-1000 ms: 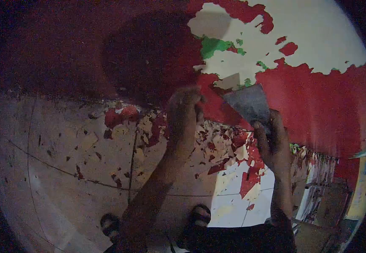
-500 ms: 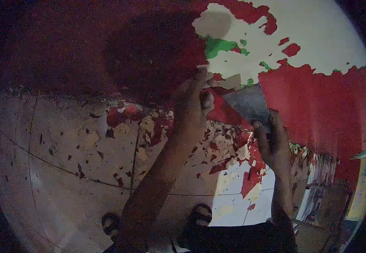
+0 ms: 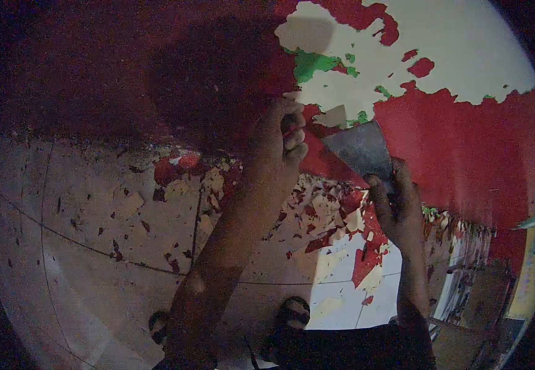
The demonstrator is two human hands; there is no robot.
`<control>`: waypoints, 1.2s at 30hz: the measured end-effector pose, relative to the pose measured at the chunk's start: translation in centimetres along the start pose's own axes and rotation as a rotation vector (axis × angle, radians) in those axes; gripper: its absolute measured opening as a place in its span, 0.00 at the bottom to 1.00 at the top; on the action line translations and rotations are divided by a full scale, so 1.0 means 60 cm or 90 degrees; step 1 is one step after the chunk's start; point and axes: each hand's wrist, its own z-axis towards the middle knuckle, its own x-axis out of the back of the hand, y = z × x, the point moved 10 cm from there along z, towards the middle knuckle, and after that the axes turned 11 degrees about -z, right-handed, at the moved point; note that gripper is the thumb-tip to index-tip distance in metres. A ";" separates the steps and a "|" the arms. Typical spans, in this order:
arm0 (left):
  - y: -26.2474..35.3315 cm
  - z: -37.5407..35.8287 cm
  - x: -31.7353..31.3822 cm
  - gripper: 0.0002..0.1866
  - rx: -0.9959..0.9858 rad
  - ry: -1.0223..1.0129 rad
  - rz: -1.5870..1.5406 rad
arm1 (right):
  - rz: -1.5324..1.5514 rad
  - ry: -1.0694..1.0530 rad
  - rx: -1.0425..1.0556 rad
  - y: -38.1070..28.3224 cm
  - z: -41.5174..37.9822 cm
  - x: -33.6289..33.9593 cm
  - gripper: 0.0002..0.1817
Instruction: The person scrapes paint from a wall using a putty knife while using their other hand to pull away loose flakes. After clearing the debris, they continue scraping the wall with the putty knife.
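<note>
My right hand (image 3: 400, 200) is closed round a scraper (image 3: 363, 148) with a wide grey blade. The blade points up and left, over the red paint of the wall (image 3: 452, 148). To its left, my left hand (image 3: 283, 135) is raised at the wall, fingers curled in, close to the edge between red paint and a bare white patch (image 3: 335, 92). Whatever its fingertips may pinch is too dark to make out. Green remnants (image 3: 316, 65) show along the patch.
Paint chips (image 3: 366, 265) in red and cream litter the tiled floor (image 3: 125, 228) along the wall's foot. Sandalled feet (image 3: 295, 311) show at the bottom. At the lower right are stacked dark items (image 3: 471, 296) and a yellow structure (image 3: 532, 265).
My left hand has shifted slightly left, with its fingers now curled more visibly. The scraper and my right hand have barely moved. The wall sits slightly further left and up in view.
</note>
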 end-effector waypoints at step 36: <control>0.013 -0.010 0.142 0.13 -0.302 -0.057 0.801 | -0.156 0.112 0.066 -0.011 0.024 0.024 0.12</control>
